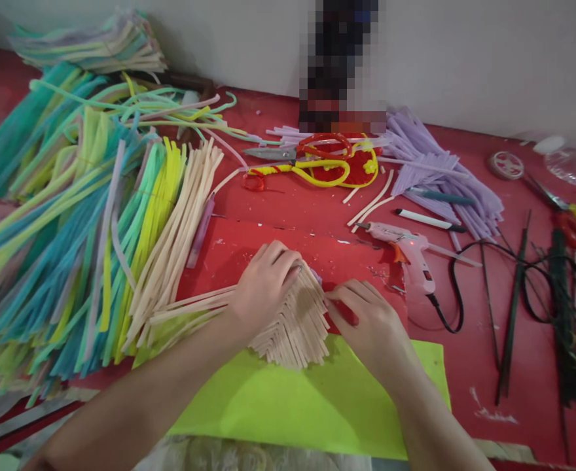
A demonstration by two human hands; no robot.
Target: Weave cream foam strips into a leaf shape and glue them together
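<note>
Head view: a lime sheet [288, 405] lay nearest, probably shielding the surface below. Above it, the left hand [263, 288] grasped the far end of the cream chevron piece [295, 327], seemingly to steady it; the right hand [371, 324] bent its fingers at the right edge, pinch indeterminable. Farther right lay the glue gun [415, 255], handily near, lettering illegible.

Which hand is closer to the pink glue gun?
The right hand. It is on the near side of the pink glue gun, slightly left of it; the left hand is farther left, gripping the beige layered piece.
</note>
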